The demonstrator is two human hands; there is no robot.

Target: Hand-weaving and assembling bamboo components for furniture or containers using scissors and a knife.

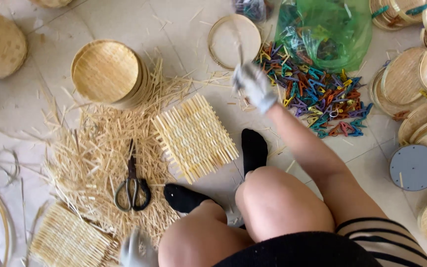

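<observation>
My right hand [254, 85], in a grey-white glove, reaches forward and grips the near edge of a thin bamboo hoop [219, 27] lying on the floor tiles; the hand is motion-blurred. Just right of it lies a pile of coloured plastic clips [322, 94]. My left hand [137, 249], also gloved, is low at the bottom edge beside my knee, blurred, near a woven bamboo mat [67, 240]. A square woven bamboo mat [194, 136] lies in front of my black-socked feet. Black-handled scissors [132, 185] rest on bamboo trimmings.
A stack of round woven trays [107, 71] stands at upper left. Bamboo strip scraps [90, 153] cover the floor on the left. A green plastic bag [324, 32] holds more clips. Finished round baskets [421, 79] crowd the right edge, with a grey disc [414, 167].
</observation>
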